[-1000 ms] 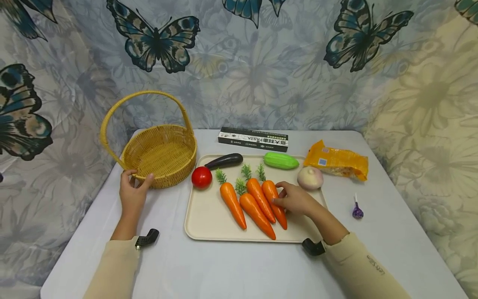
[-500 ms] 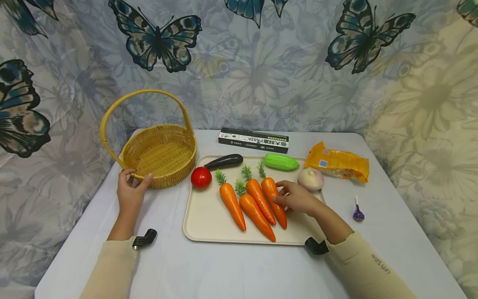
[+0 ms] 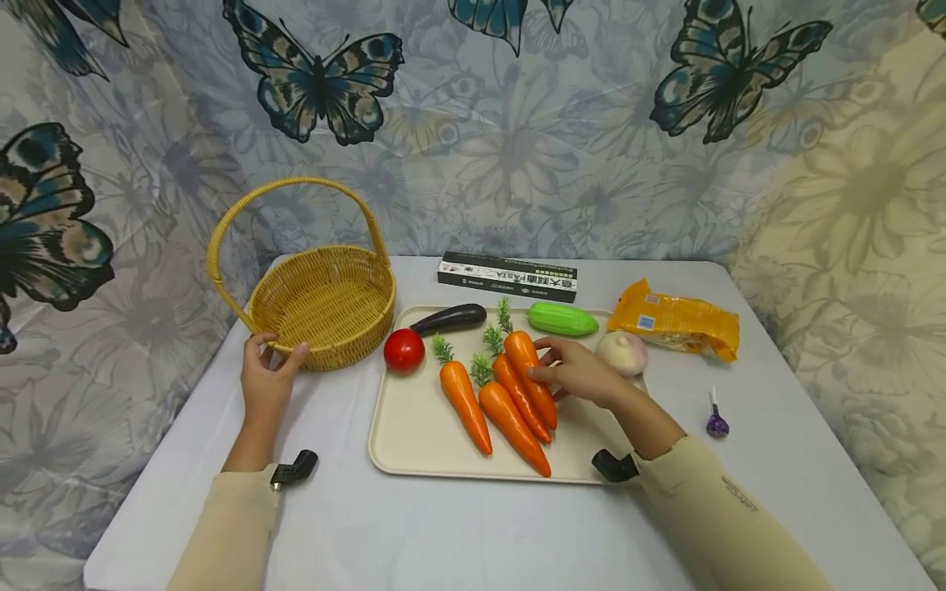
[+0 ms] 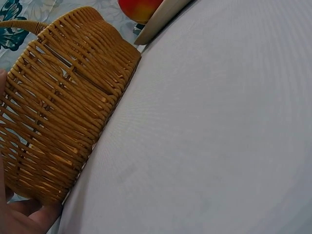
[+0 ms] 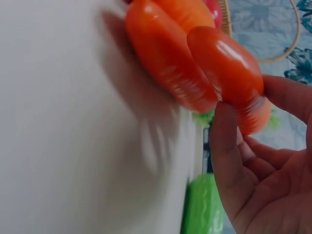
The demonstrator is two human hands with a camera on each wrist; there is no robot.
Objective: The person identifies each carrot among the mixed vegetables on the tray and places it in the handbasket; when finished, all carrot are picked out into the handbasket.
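My right hand pinches the rightmost carrot between thumb and fingers. In the right wrist view this carrot is raised off the tray, beside another orange carrot. The other carrots, with green leafy tops, lie on the cream tray. At the left, my left hand grips the near side of a yellow wicker basket with a tall arched handle. The left wrist view shows the woven basket wall close up, with the fingers at its lower edge.
A tomato, an eggplant, a green cucumber-like vegetable and a pale onion-like bulb are around the tray's edge. Behind stands a black pasta box. To the right lie an orange packet and a purple lollipop.
My right hand has lifted the rightmost carrot and shifted it up and slightly left, over its neighbour. The left hand stays on the basket.
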